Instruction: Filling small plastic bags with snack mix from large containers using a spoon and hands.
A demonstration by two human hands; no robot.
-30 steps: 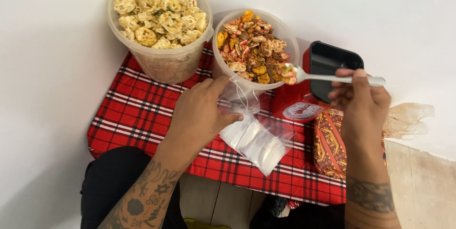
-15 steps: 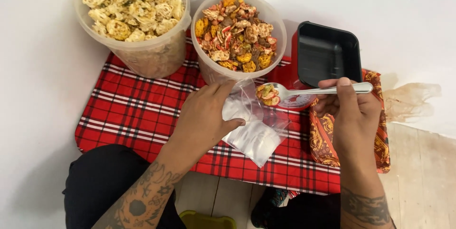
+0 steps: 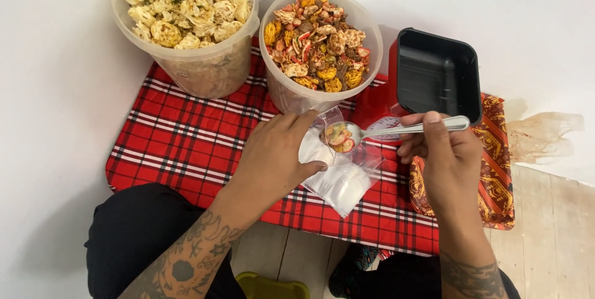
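My left hand (image 3: 273, 159) pinches open the mouth of a small clear plastic bag (image 3: 341, 175) lying on the red tartan cloth (image 3: 186, 144). My right hand (image 3: 443, 153) holds a metal spoon (image 3: 396, 130) by its handle. The spoon's bowl carries a few pieces of mixed snack and hovers at the bag's opening. Just behind the bag stands a clear tub of red, orange and brown mixed snack (image 3: 317, 42). A second tub of pale round crackers (image 3: 186, 11) stands to its left.
A black empty plastic tray (image 3: 437, 76) sits at the right, behind my right hand. Under it lies a red and gold patterned packet (image 3: 496, 175). A crumpled clear wrapper (image 3: 545, 135) lies on the floor at far right. White wall at left.
The spoon has left the mixed-snack tub with a load and moved down and left to the bag's mouth. My left hand has kept its hold on the bag.
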